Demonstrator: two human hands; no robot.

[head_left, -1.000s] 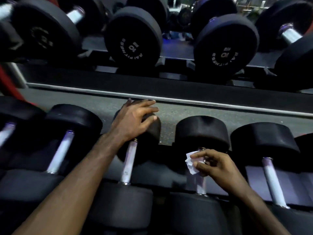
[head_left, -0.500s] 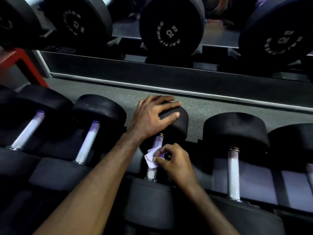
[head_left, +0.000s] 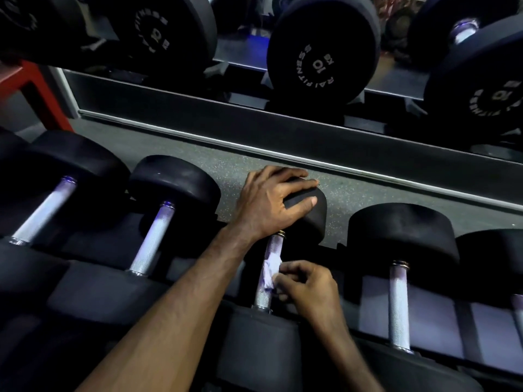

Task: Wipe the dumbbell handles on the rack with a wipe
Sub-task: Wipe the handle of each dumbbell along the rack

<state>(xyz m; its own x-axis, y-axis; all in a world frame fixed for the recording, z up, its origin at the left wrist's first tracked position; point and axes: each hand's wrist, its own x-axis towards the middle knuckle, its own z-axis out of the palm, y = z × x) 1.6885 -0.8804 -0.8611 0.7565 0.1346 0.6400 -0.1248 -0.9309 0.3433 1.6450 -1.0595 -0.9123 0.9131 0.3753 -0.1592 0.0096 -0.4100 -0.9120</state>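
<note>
Our left hand lies spread over the far round black rubber head of the middle dumbbell, fingers bent over its top edge and thumb pressed to its near face, so it grips that head. Our right hand has its fingers curled together, pinching a small crumpled white wipe against the knurled silver steel handle of the same dumbbell. The wipe sits about midway along the handle, on its upper side, touching the metal.

Our left forearm reaches in from the lower left, crossing diagonally above the near heads of the row, wrist bent slightly down. Our right forearm comes up from the bottom edge, the back of the hand facing up.

The handle runs from the gripped head toward us into a near black head, and shows bare, bright and finely textured above and below the wipe. It lies in the lower row of the black dumbbell rack, between a left neighbouring silver handle and a right neighbouring silver handle. Beyond a strip of speckled grey floor, a mirror shows black dumbbell heads marked 10.
</note>
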